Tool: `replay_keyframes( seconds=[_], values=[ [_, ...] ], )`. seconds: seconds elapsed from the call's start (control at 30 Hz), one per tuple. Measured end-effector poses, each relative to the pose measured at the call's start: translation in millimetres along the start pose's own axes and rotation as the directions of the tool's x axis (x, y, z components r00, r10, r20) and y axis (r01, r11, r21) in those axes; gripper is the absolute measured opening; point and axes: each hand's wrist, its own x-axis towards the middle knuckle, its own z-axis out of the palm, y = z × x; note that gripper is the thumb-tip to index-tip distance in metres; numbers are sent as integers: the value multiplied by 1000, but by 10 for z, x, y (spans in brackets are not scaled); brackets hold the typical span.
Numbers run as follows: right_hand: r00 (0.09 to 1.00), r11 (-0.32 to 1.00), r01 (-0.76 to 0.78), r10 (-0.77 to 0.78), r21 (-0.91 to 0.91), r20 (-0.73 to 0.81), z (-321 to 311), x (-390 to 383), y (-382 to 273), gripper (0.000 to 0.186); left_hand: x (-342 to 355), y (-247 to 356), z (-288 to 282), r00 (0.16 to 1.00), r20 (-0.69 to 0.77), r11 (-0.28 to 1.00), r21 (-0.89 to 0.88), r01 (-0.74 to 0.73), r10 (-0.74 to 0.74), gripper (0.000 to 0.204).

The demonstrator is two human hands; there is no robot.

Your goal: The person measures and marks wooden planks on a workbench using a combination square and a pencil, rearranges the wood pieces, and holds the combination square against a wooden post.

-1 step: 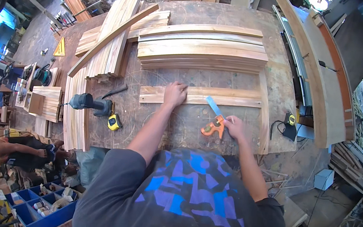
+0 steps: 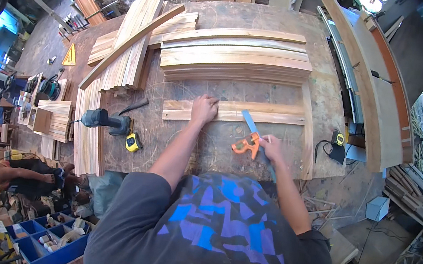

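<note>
My left hand [image 2: 204, 109] grips a short wooden slat [image 2: 176, 111] that lies against another slat on the workbench, fingers curled over it. My right hand [image 2: 272, 148] is closed on an orange combination square [image 2: 243, 146] with a steel rule [image 2: 251, 120] whose upper end reaches the slats' front edge. A perpendicular board [image 2: 306, 149] runs along their right end. Just beyond them sits a stack of cut slats [image 2: 237, 54]. To my left are a cordless drill [image 2: 99, 118], a yellow tape measure [image 2: 133, 142] and a dark hand tool [image 2: 134, 106].
Crossed piles of slats [image 2: 129, 43] occupy the bench's left. At right are a second tape measure [image 2: 338, 139] and long leaning boards [image 2: 381, 130]. A co-worker [image 2: 8, 175] bends at the lower left near a blue compartment bin [image 2: 62, 252]. A yellow triangle [image 2: 70, 55] lies further back.
The orange square has shifted slightly left and up with its rule, and more of the rule shows below my right hand. My left hand stays in place.
</note>
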Motion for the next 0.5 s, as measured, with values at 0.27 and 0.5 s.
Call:
replay_keyframes(
  seconds=[0.27, 0.5],
  values=[
    [947, 802, -275, 321, 530, 5, 1031, 201, -173, 17, -68, 236, -20, 999, -34, 997, 75, -20, 23, 35],
    [936, 922, -222, 293, 318, -196, 1351, 209, -433, 17, 32, 237, -23, 998, 59, 998, 64, -11, 7, 39]
  ],
)
